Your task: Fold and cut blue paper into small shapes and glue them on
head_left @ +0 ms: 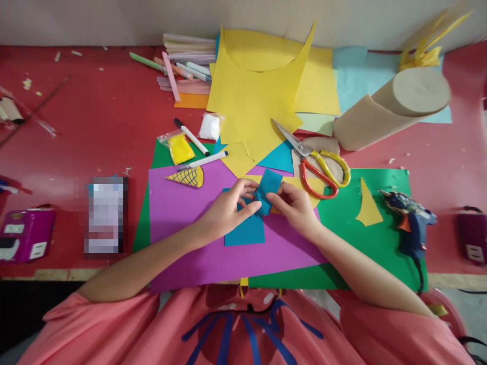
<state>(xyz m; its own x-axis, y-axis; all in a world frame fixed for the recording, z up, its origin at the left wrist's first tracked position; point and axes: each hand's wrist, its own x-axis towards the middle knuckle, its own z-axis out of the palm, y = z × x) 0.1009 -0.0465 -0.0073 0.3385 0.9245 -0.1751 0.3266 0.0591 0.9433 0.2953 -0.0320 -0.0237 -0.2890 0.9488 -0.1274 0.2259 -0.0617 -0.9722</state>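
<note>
Between my two hands is a small folded piece of blue paper [271, 183]. My left hand [239, 203] pinches its left edge with thumb and fingers. On the other side my right hand [294, 205] grips it, thumb on top. Below them a larger blue paper sheet [245, 232] lies flat on the purple sheet [182, 248]. Left of the hands rests a yellow paper cone shape [190, 177] with dark crossed lines. Scissors [304, 152] with red and yellow handles lie beyond my right hand, blades pointing away to the left.
A green sheet [361, 253] lies under the purple one. To the right are a yellow scrap [369, 205] and a glue gun [413, 223]. Farther back stand yellow paper [258, 91], a beige roll [391, 111], markers [192, 137] and clay packets [180, 149]. A phone [106, 215] lies left.
</note>
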